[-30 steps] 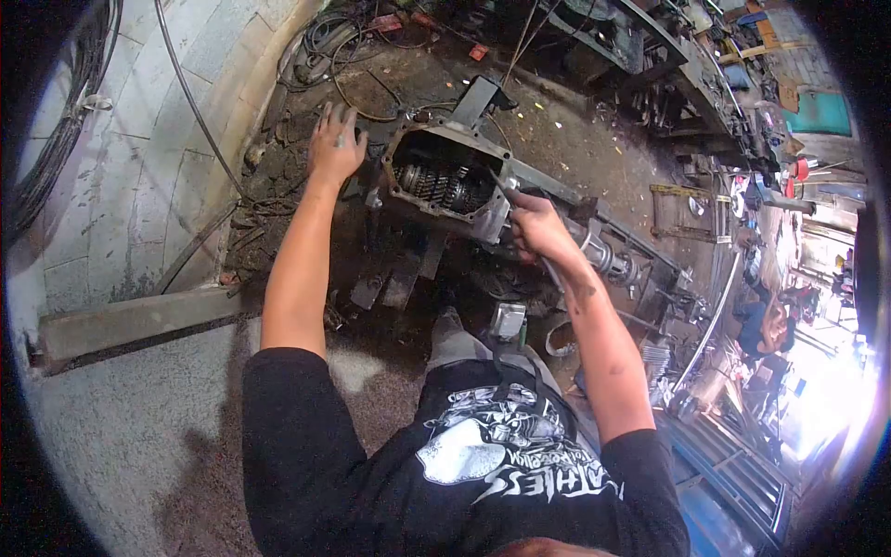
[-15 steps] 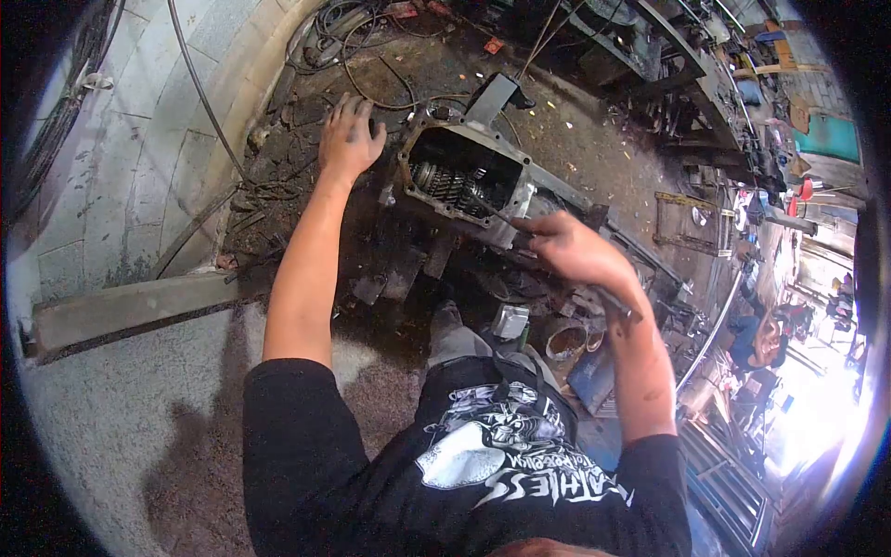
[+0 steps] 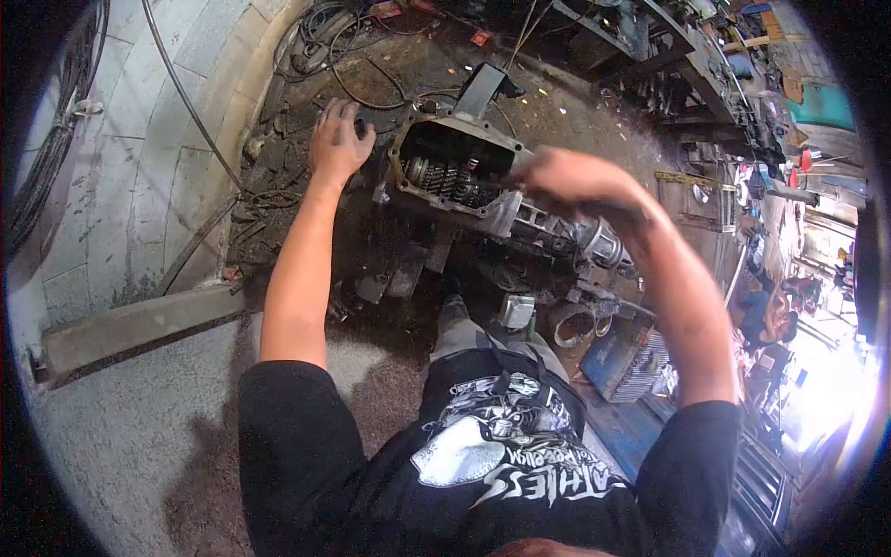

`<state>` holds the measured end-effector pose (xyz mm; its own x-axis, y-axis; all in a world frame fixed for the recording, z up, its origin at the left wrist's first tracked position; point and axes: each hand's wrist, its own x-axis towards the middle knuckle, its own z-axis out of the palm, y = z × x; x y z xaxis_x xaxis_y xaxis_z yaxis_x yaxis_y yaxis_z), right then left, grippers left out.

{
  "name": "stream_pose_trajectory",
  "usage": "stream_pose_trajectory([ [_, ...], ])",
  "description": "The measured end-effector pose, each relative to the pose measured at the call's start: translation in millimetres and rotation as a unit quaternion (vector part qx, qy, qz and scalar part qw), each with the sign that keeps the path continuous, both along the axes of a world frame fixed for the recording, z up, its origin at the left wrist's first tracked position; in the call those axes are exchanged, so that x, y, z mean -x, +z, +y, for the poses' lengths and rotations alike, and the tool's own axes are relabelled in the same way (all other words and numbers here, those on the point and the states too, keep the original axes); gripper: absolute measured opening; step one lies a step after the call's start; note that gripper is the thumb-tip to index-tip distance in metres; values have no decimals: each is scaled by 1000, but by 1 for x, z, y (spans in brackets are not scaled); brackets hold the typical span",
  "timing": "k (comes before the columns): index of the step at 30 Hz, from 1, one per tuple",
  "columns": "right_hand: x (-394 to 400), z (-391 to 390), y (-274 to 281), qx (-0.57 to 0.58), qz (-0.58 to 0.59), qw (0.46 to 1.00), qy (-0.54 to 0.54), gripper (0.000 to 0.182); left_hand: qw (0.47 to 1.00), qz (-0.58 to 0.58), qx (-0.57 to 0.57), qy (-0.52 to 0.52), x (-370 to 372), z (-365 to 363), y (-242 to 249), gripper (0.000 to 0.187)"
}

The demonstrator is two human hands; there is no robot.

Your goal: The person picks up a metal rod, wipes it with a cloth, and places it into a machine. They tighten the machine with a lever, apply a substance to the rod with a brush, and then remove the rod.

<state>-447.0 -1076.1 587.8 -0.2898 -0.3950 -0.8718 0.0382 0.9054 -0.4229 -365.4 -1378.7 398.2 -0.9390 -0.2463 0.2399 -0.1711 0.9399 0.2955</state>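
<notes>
Motion blur smears the bare right hand (image 3: 562,174) at the open, dark metal gear housing's (image 3: 444,199) right end — I cannot tell whether it grips anything; shadow obscures the toothed steel gears (image 3: 449,180) inside. The bare left hand (image 3: 342,148), fingers loosely parted, is near the housing's left end. The right forearm has swung farther outward since half a second ago.

across the chest of the person's black t-shirt (image 3: 408,506), big jagged white letters (image 3: 557,486) are facing me upside down and seemingly spelling "athless", the start of the word getting lost in the cloth. a smaller line of white lettering (image 3: 561,456) is running alongside, looking too warped for me to read.
</notes>
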Motion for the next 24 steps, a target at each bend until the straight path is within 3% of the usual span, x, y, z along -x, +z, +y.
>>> stream_pose_trajectory([
  [1,-14,24,1,-9,-25,990,-138,37,1000,2,-1,-2,0,0,2,46],
  [2,-26,54,-11,58,-132,958,-247,39,1000,2,-26,12,-1,1,5,46],
  [3,-38,76,-26,122,-236,900,-345,41,998,4,-52,30,-2,2,7,47],
  [5,-68,89,-40,146,-277,831,-460,49,998,-4,-49,39,-5,6,12,45],
  [7,-88,92,-46,191,-288,805,-482,47,998,-15,-42,36,-9,9,10,43],
  [10,-105,89,-48,209,-286,761,-544,45,996,66,-46,27,-19,8,-7,41],
  [15,-110,74,-35,218,-260,779,-527,41,991,131,9,15,-39,8,-18,51],
  [16,-104,60,-20,176,-140,887,-404,42,994,109,30,15,-40,6,-20,56],
  [17,-97,49,-13,125,-14,957,-263,43,994,108,31,12,-37,7,-16,56],
  [18,-85,44,-30,158,107,975,-114,47,996,82,22,27,-35,11,-10,55],
  [19,-75,24,-1,113,116,985,-66,52,997,57,13,44,-35,13,-7,55],
  [21,-52,6,-13,67,125,990,16,54,997,51,22,49,-37,12,-11,55],
  [23,-36,-1,5,48,73,996,7,49,997,41,33,50,-41,11,-14,54],
  [24,-39,5,14,41,35,995,-80,44,997,44,29,58,-43,14,-14,53],
])
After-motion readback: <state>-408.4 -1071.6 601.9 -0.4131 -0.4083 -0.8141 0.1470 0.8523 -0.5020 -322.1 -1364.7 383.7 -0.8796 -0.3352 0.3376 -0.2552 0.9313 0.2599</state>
